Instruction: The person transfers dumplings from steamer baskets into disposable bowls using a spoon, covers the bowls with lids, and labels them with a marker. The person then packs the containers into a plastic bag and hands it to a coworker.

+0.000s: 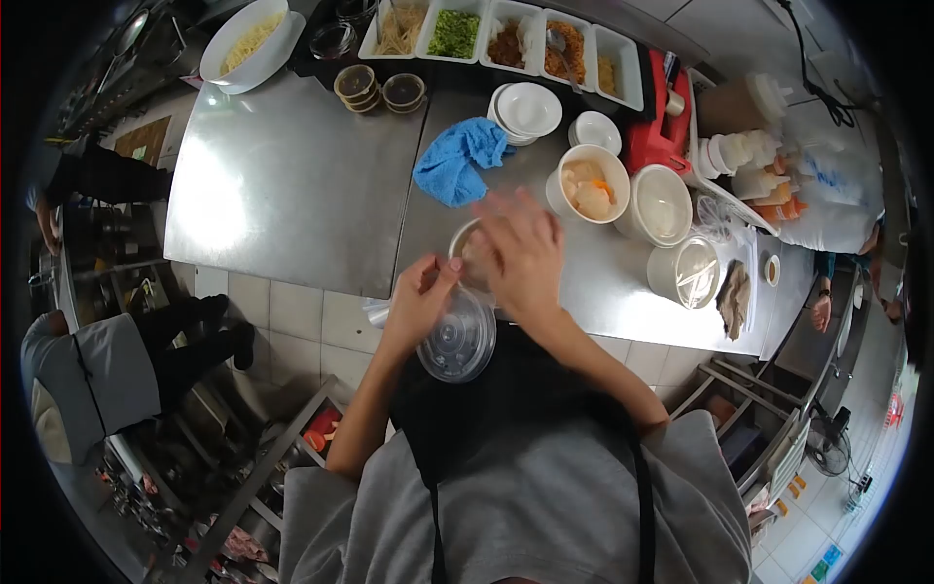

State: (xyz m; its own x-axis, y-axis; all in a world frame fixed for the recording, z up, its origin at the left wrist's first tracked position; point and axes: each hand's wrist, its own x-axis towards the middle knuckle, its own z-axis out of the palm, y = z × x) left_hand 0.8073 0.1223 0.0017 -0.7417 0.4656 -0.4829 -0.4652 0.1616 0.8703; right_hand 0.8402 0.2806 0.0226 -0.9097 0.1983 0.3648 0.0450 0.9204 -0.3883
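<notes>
My left hand [420,304] is closed, thumb and fingers pinched together, at the table's front edge. A round clear plastic lid [455,339] hangs just below its fingers, in front of my black apron, and seems to be in its grip. My right hand [522,255], blurred by motion, has its fingers stretched out over a round container [459,237]. That container is mostly hidden by the hand. Crinkled clear plastic [375,311] shows beside my left wrist. Beyond my right hand stands an uncovered white tub [588,184] with pale and orange pieces in it.
A blue cloth [454,161], stacked white bowls [528,109] and covered tubs [662,205] stand on the steel table [292,195]. Food trays [454,34] line the back. Small dark sauce cups [357,88] and a noodle bowl [248,49] sit left. Another person [112,370] is at left.
</notes>
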